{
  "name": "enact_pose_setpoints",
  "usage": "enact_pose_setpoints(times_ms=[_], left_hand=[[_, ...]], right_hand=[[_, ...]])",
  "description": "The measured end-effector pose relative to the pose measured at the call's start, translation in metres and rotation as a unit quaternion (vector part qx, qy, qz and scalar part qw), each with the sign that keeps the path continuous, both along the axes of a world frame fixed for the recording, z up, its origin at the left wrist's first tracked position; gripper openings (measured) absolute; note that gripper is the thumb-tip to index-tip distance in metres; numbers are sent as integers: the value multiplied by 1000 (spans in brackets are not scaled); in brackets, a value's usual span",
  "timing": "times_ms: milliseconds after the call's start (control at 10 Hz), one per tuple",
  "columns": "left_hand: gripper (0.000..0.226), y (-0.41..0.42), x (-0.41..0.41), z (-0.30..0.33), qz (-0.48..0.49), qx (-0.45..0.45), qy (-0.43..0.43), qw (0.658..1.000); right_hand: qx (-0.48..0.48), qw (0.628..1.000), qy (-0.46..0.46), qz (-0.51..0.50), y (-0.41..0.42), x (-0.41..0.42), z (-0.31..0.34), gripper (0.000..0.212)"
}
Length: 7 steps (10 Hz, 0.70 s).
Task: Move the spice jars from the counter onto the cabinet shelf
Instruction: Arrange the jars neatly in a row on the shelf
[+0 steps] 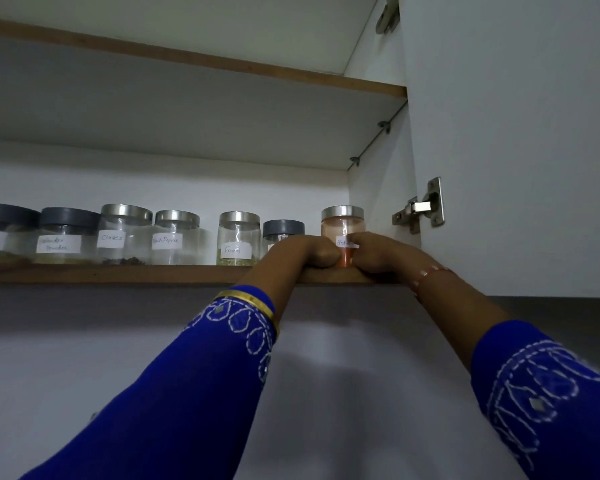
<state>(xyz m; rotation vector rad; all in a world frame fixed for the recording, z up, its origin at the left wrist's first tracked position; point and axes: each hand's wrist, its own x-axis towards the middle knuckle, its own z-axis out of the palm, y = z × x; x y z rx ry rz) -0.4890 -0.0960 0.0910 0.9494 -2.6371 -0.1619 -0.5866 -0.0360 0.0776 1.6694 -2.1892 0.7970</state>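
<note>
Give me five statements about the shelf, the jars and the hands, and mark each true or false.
1. Both hands hold the red-powder jar. True: the left hand and right hand grip it from either side.
2. That jar sits at the shelf's left end. False: it is at the right end.
3. The Fennel jar has a silver lid. True.
4. The cabinet door is closed. False: it stands open.
5. The Cloves jar lies on its side. False: it stands upright.

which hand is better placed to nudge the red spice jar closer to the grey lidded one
Probably the right hand. It holds the red spice jar on the side away from the grey-lidded jar, so it can push leftward. The left hand sits between them, in the way.
</note>
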Motion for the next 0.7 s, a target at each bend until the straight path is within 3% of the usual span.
enact_pose_setpoints(times_ms=[100, 300, 400, 500, 600, 700], left_hand=[[39, -11, -8, 3, 25, -5, -38, 999], [46, -30, -21, 4, 93, -60, -26, 993], [47, -28, -21, 2, 93, -33, -4, 995], [44, -27, -22, 1, 89, -5, 25, 996], [40, -27, -18, 1, 82, 36, 55, 995], [42, -17, -15, 0, 91, 13, 57, 994]], right_hand=[[95, 995, 6, -13, -12, -1, 9, 37], [112, 993, -30, -35, -37, -7, 14, 41], [86, 993, -80, -25, -54, -20, 15, 38], [70, 995, -70, -25, -56, -23, 12, 24], [53, 997, -44, -41, -54, -19, 10, 36], [-30, 996, -12, -80, -49, -16, 7, 39]])
